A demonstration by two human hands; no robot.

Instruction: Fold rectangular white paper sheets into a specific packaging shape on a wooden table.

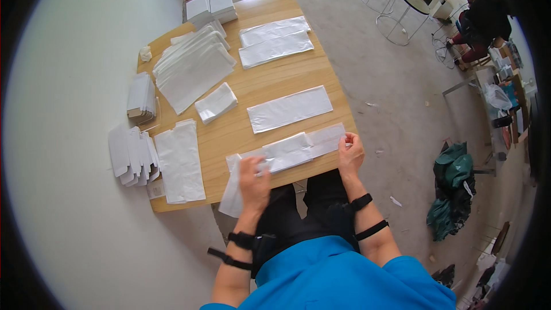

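A long, thin, see-through white sheet (326,141) lies along the table's near edge, with a smaller folded white piece (286,150) on its middle. My right hand (351,154) pinches the sheet's right end at the table corner. Over the left part of the sheet is my left hand (254,182), its fingers bent and blurred by motion; whether they grip the sheet cannot be made out. Part of the thin material hangs over the table edge beside my left wrist. Just beyond lies a flat folded white strip (290,109).
The wooden table (224,143) also carries fanned white sheets (192,72), two more folded strips (275,49), a small white stack (216,103), a white sheet pile (181,163) and white boxes (140,96). A wall stands at left. A person (485,23) sits far right; dark green bags (453,183) lie on the floor.
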